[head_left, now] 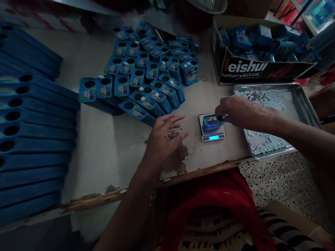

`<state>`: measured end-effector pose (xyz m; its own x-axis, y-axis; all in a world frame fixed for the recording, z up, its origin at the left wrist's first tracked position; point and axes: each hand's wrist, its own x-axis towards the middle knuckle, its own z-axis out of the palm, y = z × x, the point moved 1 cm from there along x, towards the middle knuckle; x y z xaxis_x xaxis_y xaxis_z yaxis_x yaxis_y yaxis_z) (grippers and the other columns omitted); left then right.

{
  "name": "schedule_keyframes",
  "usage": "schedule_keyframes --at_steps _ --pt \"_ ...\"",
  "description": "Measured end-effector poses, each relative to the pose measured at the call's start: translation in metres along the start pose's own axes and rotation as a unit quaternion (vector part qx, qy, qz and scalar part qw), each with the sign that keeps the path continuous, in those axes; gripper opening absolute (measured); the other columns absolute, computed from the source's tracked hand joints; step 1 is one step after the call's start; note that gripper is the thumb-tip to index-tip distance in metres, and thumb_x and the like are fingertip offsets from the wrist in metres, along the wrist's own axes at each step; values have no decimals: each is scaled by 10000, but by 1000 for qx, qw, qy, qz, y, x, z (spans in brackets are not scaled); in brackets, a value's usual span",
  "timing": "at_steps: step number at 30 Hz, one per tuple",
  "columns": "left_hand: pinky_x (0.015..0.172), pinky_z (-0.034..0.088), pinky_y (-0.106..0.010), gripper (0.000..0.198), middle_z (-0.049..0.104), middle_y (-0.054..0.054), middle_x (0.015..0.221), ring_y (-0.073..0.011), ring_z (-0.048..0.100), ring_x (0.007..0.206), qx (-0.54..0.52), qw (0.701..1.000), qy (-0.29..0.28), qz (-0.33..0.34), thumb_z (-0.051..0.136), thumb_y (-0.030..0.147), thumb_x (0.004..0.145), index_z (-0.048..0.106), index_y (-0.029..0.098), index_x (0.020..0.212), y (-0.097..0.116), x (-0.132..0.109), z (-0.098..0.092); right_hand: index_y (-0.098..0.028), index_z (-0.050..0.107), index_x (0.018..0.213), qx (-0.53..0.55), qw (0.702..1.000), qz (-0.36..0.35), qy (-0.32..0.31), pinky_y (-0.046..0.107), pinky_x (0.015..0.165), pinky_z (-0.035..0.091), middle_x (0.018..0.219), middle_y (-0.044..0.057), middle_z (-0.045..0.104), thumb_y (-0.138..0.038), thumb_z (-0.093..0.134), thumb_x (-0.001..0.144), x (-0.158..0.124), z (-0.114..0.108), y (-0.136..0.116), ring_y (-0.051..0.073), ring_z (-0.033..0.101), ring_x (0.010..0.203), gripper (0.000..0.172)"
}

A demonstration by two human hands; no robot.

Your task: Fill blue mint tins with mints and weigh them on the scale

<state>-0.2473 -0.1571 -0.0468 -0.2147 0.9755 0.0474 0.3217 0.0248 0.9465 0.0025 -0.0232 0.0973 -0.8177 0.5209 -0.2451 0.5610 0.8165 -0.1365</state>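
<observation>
A small digital scale (213, 138) with a lit blue display lies near the table's front edge. On its plate stands a blue printed box (209, 122). My right hand (232, 109) is over the box's right end, its fingers bent together at the opening; what they hold, if anything, is hidden. To the left of the scale, my left hand (170, 130) hovers with its fingers apart and nothing in it. Right of the scale, a metal tray (293, 104) holds many small pale blue pieces (272, 144), partly covered by my right forearm.
Several open blue boxes (121, 83) stand grouped behind my left hand, some with white pieces on top. Long rows of blue boxes (39, 122) fill the left side. A black carton (267, 68) of blue boxes stands at the back right. The worn wooden table edge (209, 171) runs in front.
</observation>
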Motion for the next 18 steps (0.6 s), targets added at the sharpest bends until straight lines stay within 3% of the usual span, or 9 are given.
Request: schedule_keyframes --at_steps 5,13,18 --pt "1000 701 -509 570 650 -126 1515 -303 790 1137 12 1000 -16 9 869 482 817 801 311 1356 9 1 -1 -254 866 996 10 999 41 -2 361 838 439 899 46 734 22 706 847 5 -5 -7 234 687 884 352" --pt "1065 683 -500 527 781 -98 1358 -311 774 1211 1 999 -24 36 873 523 869 798 292 1337 15 5 15 -249 868 1034 -18 999 49 3 332 824 459 936 30 770 -61 769 846 11 -5 -12 232 709 925 284" --pt "1075 672 -484 402 812 -69 1292 -293 782 1185 20 998 2 54 855 465 907 812 298 1271 32 5 21 -210 859 1019 36 993 80 78 340 853 494 981 40 781 -57 738 870 -1 -12 -10 238 728 938 246"
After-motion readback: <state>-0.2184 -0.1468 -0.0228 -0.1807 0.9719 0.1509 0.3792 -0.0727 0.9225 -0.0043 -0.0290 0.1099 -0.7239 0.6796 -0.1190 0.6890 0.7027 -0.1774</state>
